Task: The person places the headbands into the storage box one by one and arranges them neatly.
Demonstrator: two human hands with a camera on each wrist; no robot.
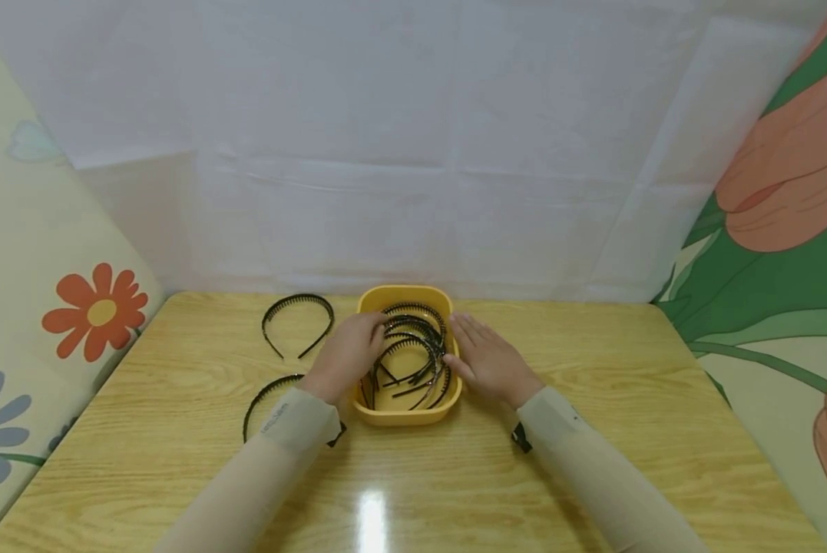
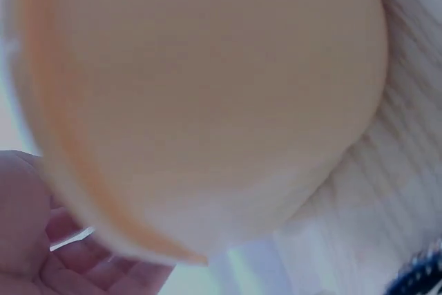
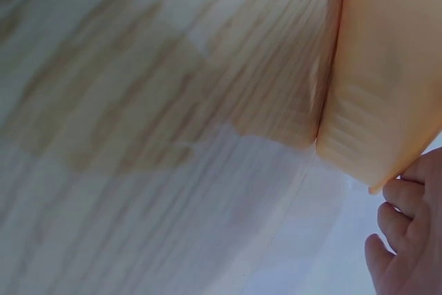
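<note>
A yellow plastic basket [image 1: 408, 418] stands at the table's back, holding several black toothed headbands [image 1: 413, 326] piled in loops. My left hand [image 1: 347, 352] lies over its left rim, fingertips right at the headbands; whether they pinch one, I cannot tell. The left wrist view has the basket's smooth outer wall [image 2: 221, 101] in front, part of the hand [image 2: 27, 226] beyond the rim. On the opposite side, my right hand [image 1: 491, 359] rests along the right rim with fingers extended. Its fingers [image 3: 407, 202] show at the rim in the right wrist view.
Left of the basket, one black headband [image 1: 297, 298] lies near the table's back edge. Another headband [image 1: 249, 415] lies nearer, partly hidden under the left forearm. A white sheet [image 1: 399, 153] hangs behind the wooden table [image 1: 593, 369]. Flower-patterned walls flank both sides.
</note>
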